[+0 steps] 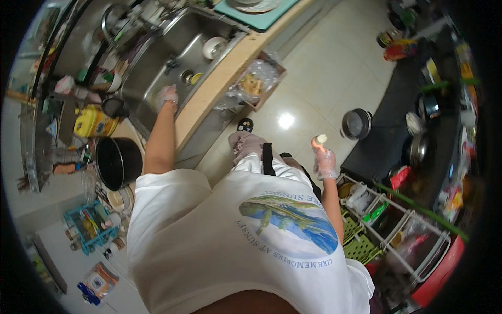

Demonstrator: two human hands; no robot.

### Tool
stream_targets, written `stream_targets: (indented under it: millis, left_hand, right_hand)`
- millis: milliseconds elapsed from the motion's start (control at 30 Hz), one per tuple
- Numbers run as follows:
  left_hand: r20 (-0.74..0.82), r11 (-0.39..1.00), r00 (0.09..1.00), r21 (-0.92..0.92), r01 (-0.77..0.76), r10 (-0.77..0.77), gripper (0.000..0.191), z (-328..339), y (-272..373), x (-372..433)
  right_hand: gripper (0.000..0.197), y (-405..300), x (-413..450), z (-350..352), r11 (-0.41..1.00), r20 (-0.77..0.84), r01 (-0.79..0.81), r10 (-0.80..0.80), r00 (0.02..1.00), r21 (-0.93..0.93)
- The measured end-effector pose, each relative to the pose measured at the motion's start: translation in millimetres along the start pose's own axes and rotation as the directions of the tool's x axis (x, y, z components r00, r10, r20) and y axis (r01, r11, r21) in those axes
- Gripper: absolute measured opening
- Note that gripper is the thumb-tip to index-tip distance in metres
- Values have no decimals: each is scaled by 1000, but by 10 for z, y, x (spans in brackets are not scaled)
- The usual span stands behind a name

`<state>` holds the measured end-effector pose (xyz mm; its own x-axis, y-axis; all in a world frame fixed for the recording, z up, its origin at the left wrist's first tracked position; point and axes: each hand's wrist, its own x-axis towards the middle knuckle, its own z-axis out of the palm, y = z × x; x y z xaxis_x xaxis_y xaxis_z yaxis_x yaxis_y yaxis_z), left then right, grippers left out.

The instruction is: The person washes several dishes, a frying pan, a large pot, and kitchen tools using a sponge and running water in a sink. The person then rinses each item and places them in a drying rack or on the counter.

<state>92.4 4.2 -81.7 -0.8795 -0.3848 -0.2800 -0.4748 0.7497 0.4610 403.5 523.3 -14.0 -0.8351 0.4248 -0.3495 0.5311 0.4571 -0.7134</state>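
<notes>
My left hand (167,96), in a clear plastic glove, reaches down into the stainless steel sink (147,84). Its fingers are blurred, so whether it holds anything cannot be told. Near it in the basin are a drain (186,76), a yellow piece (196,78) and a dark scrap (171,66). A white bowl (215,48) rests farther along the sink. On the other side, my right hand (324,163), gloved the same way, grips a short orange cylindrical thing (318,141) with a pale end. It is held out over the tiled floor.
A black pot (119,161) and a yellow jug (95,121) stand left of the sink. Below the counter edge (219,80) is an open box (257,84) lined with plastic. To the right are a round pot (356,123), a dark counter (372,145) and a white rack (396,235).
</notes>
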Motion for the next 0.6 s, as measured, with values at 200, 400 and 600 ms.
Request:
stream_targets:
  millis: [200, 400, 600]
  left_hand:
    - [57, 996, 998, -83, 38, -33, 37, 259, 72, 44]
    - [249, 986, 958, -51, 156, -139, 43, 671, -146, 501]
    - [472, 912, 857, -225, 343, -205, 44, 800, 173, 433]
  right_hand:
    - [32, -423, 475, 430, 998, 63, -18, 21, 998, -53]
    - [23, -1391, 830, 919, 972, 235, -172, 132, 963, 160]
    - [14, -1887, 976, 1200, 982, 265, 89, -131, 955, 167]
